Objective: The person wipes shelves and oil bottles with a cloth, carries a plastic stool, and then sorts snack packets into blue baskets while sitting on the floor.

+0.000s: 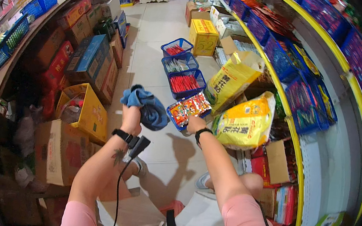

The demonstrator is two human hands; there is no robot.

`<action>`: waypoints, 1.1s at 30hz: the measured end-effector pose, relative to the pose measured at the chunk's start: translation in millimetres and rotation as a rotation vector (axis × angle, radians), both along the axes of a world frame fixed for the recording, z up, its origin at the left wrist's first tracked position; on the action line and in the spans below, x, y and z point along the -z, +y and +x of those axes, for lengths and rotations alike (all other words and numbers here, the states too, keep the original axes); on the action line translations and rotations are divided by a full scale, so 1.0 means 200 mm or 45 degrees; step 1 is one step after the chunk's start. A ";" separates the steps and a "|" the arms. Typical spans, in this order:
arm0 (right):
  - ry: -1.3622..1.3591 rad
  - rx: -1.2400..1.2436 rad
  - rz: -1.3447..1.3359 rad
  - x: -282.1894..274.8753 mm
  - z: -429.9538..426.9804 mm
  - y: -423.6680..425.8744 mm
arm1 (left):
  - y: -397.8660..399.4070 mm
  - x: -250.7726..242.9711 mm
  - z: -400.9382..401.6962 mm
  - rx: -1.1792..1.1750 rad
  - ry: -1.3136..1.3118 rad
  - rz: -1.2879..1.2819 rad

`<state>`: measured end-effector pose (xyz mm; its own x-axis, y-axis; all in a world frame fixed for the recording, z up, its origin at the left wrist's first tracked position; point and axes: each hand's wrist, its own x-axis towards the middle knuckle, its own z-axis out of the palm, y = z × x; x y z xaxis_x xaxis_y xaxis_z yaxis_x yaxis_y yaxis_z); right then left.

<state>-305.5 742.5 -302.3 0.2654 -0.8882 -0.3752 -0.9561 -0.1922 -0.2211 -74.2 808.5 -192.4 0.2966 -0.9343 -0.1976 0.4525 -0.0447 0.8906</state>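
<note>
A crumpled blue cloth [151, 109] is gripped in my left hand [131, 120], held above the floor tiles. My right hand [196, 125] is at the near edge of a small blue plastic basket [171, 118] full of shiny red and orange snack packets [188, 107]. Its fingers are partly hidden, so whether they grip the rim or a packet cannot be made out. Directly behind stands a blue basket [185, 95] of red packets [184, 83]. Beyond it are a basket [181, 58] of pale packets and another [177, 42] with red ones.
Two yellow printed bags [245, 124] [232, 80] lean by the right-hand shelves, whose edges are yellow [268, 67]. A yellow carton [203, 38] stands farther up the aisle. Cardboard boxes [61, 152] and an open yellow box [91, 115] line the left side.
</note>
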 end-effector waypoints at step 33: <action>-1.172 0.330 0.490 0.65 0.08 -0.31 | -0.20 0.18 0.07 -0.283 -0.294 0.009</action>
